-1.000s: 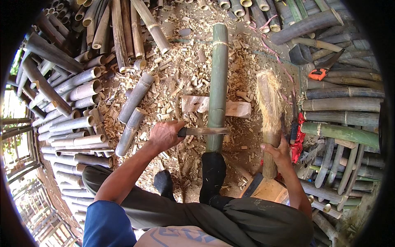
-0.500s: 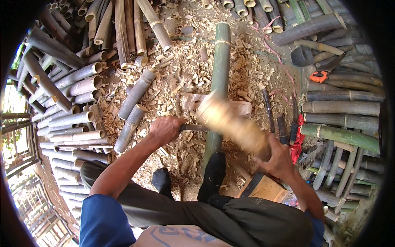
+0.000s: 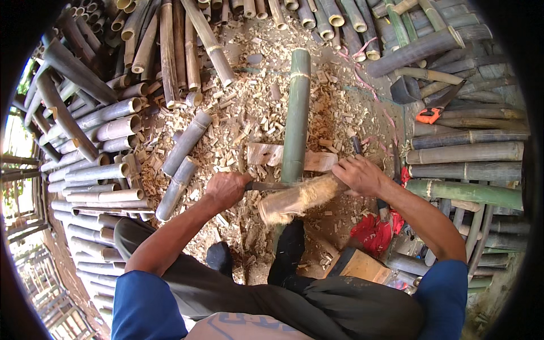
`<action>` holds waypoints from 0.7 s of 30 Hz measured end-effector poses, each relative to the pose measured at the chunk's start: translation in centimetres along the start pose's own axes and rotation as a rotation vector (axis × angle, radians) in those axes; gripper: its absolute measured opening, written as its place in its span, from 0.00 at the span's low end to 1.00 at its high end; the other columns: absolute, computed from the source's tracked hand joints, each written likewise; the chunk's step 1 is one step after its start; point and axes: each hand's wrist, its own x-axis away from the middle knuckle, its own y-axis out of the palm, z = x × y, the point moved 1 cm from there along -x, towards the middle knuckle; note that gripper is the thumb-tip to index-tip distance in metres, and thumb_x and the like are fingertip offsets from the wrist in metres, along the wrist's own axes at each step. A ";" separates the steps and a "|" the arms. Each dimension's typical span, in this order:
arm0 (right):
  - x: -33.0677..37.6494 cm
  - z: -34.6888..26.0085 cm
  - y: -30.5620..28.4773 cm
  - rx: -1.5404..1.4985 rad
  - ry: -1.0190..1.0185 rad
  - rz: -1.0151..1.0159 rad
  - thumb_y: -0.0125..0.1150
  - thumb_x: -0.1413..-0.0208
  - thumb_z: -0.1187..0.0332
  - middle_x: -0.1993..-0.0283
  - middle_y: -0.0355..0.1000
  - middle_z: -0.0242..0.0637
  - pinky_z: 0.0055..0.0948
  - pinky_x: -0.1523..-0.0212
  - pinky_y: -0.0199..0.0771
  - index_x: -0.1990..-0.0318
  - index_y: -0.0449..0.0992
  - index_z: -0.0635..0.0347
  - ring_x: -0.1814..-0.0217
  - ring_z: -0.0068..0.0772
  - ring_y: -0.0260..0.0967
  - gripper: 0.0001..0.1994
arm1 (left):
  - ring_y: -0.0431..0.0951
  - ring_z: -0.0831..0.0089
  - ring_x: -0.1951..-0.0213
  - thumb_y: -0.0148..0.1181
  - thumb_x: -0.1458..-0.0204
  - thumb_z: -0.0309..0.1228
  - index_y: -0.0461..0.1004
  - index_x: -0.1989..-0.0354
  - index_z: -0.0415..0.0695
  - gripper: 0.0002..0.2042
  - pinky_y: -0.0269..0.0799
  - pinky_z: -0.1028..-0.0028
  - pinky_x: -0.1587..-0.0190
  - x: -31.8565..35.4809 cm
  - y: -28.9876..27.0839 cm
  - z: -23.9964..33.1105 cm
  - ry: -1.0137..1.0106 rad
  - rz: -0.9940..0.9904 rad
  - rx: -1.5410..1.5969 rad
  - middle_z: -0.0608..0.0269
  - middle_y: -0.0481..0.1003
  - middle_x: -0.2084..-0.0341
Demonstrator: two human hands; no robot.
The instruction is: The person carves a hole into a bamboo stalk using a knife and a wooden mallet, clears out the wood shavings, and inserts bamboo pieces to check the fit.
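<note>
A green bamboo pole [image 3: 297,107] lies lengthwise in front of me, resting across a notched wooden block [image 3: 265,154]. My left hand [image 3: 226,190] is closed round the handle of a knife [image 3: 267,186], whose dark blade points right and lies across the near part of the pole. In my right hand [image 3: 362,175] is a worn wooden mallet [image 3: 300,199], held by its right end. Slightly blurred, it slants down to the left over the pole and close to the blade, partly hiding both; whether it touches them I cannot tell. My black-socked foot [image 3: 289,243] is at the pole's near end.
Wood chips cover the ground. Two short bamboo pieces [image 3: 186,144] lie to the left, beside stacked bamboo [image 3: 96,170]. More bamboo [image 3: 464,153] is piled on the right, with an orange-handled saw [image 3: 430,115] on it. A red cloth [image 3: 374,233] and a wooden box [image 3: 362,267] sit near my right knee.
The mallet has swung from a steep, blurred tilt to a flatter position, its free end now lower and nearer me. My right hand has moved up and left. The left still grips the knife.
</note>
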 end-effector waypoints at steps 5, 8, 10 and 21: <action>-0.6 -4.9 -2.0 -0.168 -0.286 0.144 0.74 0.49 0.59 0.56 0.76 0.46 0.43 0.52 0.83 0.53 0.69 0.61 0.53 0.45 0.78 0.24 | 0.83 0.55 0.72 0.55 0.40 0.30 0.73 0.61 0.47 0.03 0.78 0.55 0.73 0.8 2.0 -0.4 0.031 0.071 0.044 0.52 0.81 0.69; -0.4 -0.8 -0.3 0.023 0.000 -0.026 0.69 0.48 0.61 0.59 0.75 0.42 0.39 0.55 0.82 0.56 0.71 0.61 0.58 0.42 0.78 0.18 | 0.84 0.53 0.70 0.54 0.40 0.29 0.73 0.59 0.48 0.04 0.78 0.55 0.72 0.2 1.5 -0.6 0.012 0.051 0.014 0.53 0.81 0.68; -1.1 -3.0 -0.6 0.034 0.231 -0.271 0.67 0.46 0.61 0.59 0.75 0.39 0.38 0.54 0.80 0.58 0.72 0.60 0.58 0.40 0.77 0.15 | 0.84 0.53 0.70 0.53 0.40 0.29 0.73 0.61 0.47 0.03 0.78 0.54 0.71 0.8 2.0 -0.9 -0.009 0.061 0.031 0.53 0.81 0.68; -1.1 -5.8 -1.6 -0.254 -0.141 0.148 0.76 0.57 0.66 0.55 0.76 0.39 0.43 0.58 0.78 0.55 0.69 0.60 0.55 0.44 0.77 0.24 | 0.83 0.61 0.74 0.51 0.37 0.29 0.76 0.60 0.48 0.06 0.78 0.59 0.75 0.3 1.6 -1.3 0.023 0.047 -0.028 0.54 0.81 0.73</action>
